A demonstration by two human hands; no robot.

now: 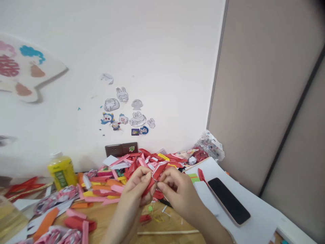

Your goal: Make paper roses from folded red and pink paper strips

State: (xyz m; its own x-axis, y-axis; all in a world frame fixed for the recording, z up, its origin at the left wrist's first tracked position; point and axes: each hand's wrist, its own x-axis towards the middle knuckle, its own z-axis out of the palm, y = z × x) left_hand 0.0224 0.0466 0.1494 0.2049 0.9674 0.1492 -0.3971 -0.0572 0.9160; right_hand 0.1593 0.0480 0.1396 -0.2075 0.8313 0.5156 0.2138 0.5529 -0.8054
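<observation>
Between my hands, above the middle of the table, is a piece of folded red paper [159, 169] with white edges. My left hand [139, 184] pinches its lower left part, fingers curled around it. From the other side, my right hand [176, 184] grips it with thumb and forefinger pressed together. Both hands nearly meet at the paper, so part of it is hidden by the fingers. Behind them spreads a heap of folded paper strips [111, 188] in red, pink, orange and yellow.
A bottle of yellow drink [61, 171] stands at the left. To the right, a black phone [228, 201] lies on white sheets [256, 217]. A dark brown case [122, 149] leans by the wall. A thin stick [169, 232] rests on the wooden tabletop [109, 217] near me.
</observation>
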